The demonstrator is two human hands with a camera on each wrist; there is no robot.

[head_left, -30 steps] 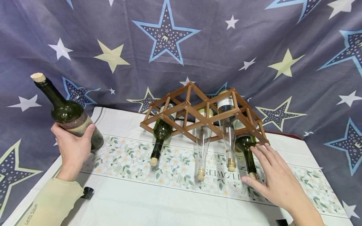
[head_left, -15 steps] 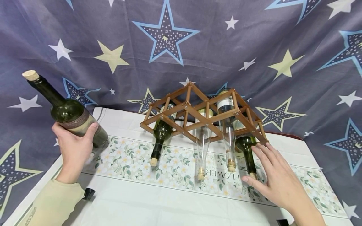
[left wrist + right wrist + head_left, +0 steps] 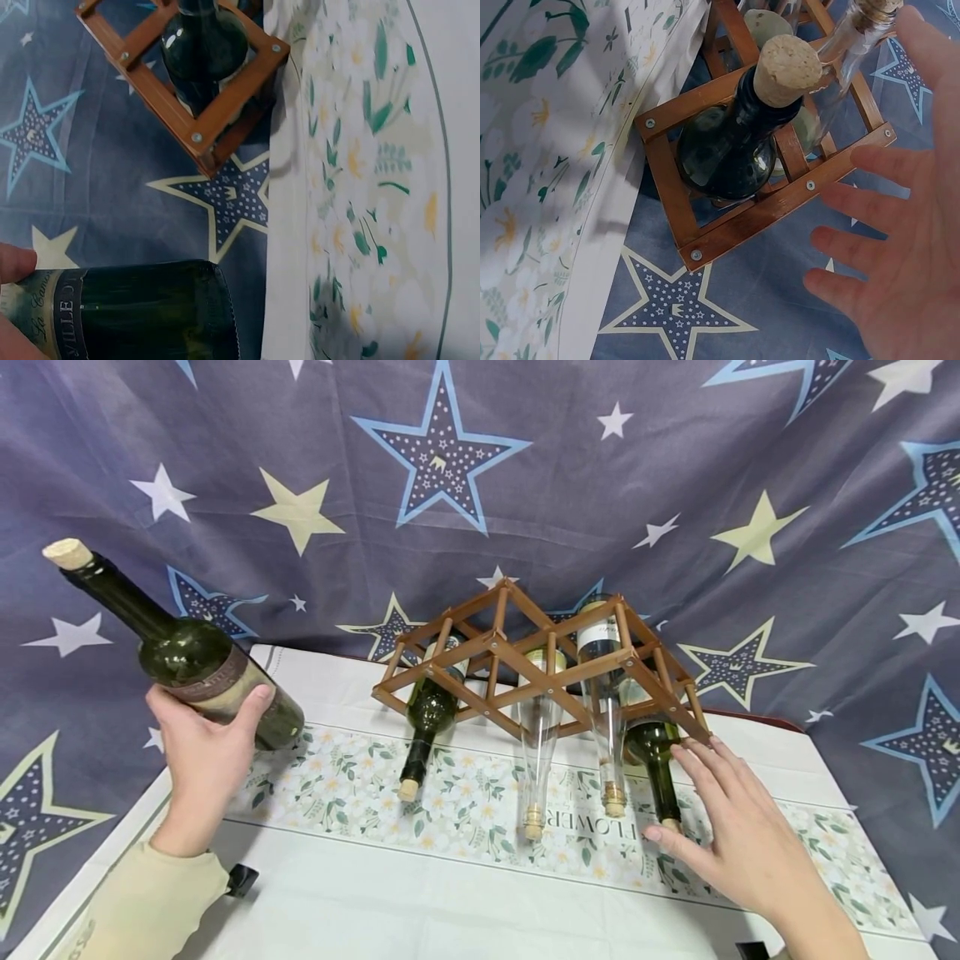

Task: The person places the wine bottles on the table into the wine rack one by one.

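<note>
My left hand (image 3: 206,760) grips a dark green corked wine bottle (image 3: 187,652) round its labelled body, held tilted with the cork toward the upper left. In the left wrist view the bottle's base end (image 3: 157,311) shows beside the fingers. A brown wooden wine rack (image 3: 525,677) holds two green bottles and two clear ones, necks toward me. My right hand (image 3: 750,835) is spread beside the rack's right end, close to the green bottle (image 3: 656,752) there. In the right wrist view its fingers (image 3: 862,247) are apart and hold nothing.
A white tablecloth (image 3: 360,893) with a floral band covers the table. Behind stands a dark star-patterned curtain (image 3: 562,485). The other green bottle (image 3: 431,710) lies at the rack's left, with a clear bottle (image 3: 536,760) near the middle.
My left hand has moved slightly to the right, and the bottle has tipped further, its cork going left and up and its base right. The right hand has barely moved.
</note>
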